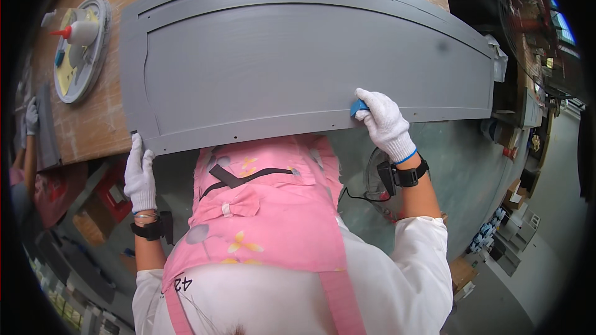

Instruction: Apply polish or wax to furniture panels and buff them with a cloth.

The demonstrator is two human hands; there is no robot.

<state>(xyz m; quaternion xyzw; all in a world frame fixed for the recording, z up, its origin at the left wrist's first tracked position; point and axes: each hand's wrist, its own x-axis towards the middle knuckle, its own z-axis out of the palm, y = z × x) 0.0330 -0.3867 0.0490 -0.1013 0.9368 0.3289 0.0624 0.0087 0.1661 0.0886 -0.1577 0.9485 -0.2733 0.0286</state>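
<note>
A person in a pink apron [273, 242] and white gloves works over a large grey panel [267, 68], which lies across the table [93, 133], its near edge reaching out over the front. The right hand [386, 125] pinches a small blue block [358, 107] between thumb and fingers, at the panel's near border, right of the middle. At the near left corner, the left hand [140, 180] reaches up with fingers extended and touching the panel (whether they clamp the edge cannot be told from this angle). A recessed field fills most of the panel, and small dark holes dot its frame. To its left on the table sits a round tray [104, 53] bearing a white bottle [84, 33] with a red tip, beside yellow and blue pieces. Black straps circle both wrists. At far left, a co-worker's gloved hand [31, 118] rests by another grey piece [47, 127]
</note>
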